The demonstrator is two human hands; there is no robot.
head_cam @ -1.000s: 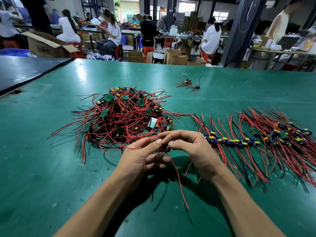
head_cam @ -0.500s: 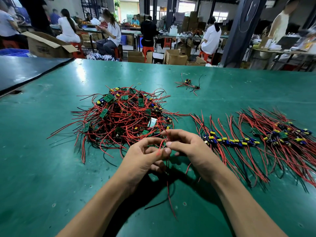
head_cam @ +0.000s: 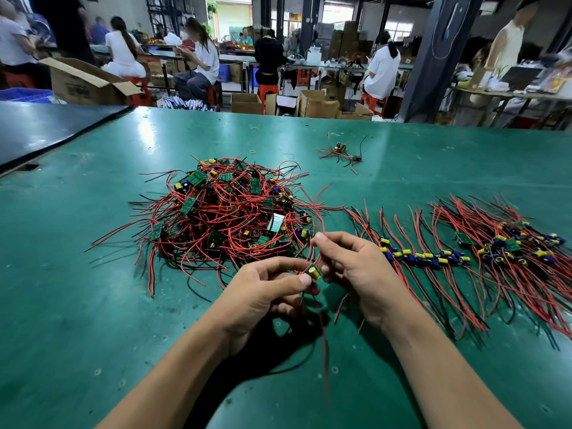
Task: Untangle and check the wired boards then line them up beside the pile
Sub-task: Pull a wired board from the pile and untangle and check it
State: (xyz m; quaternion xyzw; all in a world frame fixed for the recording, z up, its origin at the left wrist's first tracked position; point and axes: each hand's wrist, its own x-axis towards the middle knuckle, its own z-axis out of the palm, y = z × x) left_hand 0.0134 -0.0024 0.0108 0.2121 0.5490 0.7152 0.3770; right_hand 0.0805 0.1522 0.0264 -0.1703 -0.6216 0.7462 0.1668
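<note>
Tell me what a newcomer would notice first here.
The tangled pile of red-wired green boards at the middle of the green table grabs the eye first. To its right lies a row of straightened boards, wires splayed to either side. In the foreground, the left grip pinches one board while the right grip pinches its red wire.

You're facing a table showing smooth, faintly glossy green matting; wires showing shiny plastic sheathing.
</note>
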